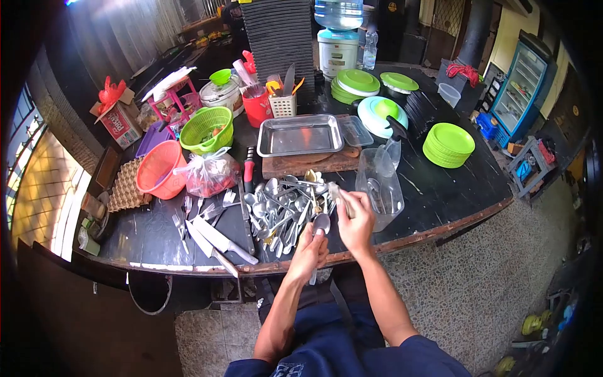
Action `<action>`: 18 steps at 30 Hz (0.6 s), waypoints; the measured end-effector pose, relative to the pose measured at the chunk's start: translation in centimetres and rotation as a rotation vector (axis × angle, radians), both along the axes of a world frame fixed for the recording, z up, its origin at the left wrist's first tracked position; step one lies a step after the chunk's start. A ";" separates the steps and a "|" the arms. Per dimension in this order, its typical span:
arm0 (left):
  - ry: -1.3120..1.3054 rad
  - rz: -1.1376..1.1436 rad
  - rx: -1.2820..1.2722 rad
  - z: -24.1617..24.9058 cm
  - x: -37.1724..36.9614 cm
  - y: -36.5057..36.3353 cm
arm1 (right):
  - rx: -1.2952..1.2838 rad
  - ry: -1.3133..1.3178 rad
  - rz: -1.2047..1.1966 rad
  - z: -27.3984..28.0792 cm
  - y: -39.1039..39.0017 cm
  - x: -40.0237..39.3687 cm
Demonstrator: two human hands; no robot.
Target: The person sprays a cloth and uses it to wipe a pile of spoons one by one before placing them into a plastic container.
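Note:
My left hand (pixel 308 252) is closed around a metal spoon (pixel 321 222), its bowl up and its handle pointing down past my fingers at the table's front edge. Beside it, my right hand (pixel 356 221) is closed with a small greyish piece (pixel 333 190) showing above the fingers; its kind I cannot make out. Just beyond both hands lies a heap of spoons (pixel 286 210). Several forks (pixel 181 227) and two white-bladed knives (pixel 213 235) lie left of the heap. Close to my right hand stands a clear plastic container (pixel 388 202) with some spoons inside.
Behind the heap, a metal tray (pixel 300 136) rests on a wooden board (pixel 308 164). Leftward are an orange basket (pixel 162 166), a green basket (pixel 200 129), a tied plastic bag (pixel 213 176) and egg cartons (pixel 127 187). Green plates (pixel 448 144) are stacked at right on the black table (pixel 440 195).

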State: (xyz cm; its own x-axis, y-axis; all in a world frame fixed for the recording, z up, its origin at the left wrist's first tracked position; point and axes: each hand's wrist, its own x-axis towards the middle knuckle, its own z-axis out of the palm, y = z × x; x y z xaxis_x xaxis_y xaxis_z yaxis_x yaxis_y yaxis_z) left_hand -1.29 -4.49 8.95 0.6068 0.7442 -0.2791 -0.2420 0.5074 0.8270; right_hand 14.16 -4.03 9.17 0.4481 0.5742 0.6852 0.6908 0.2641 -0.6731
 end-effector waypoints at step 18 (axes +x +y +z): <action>-0.068 0.454 0.213 -2.3 0.2 2.0 | -0.455 0.571 0.669 -3.1 -5.2 -4.8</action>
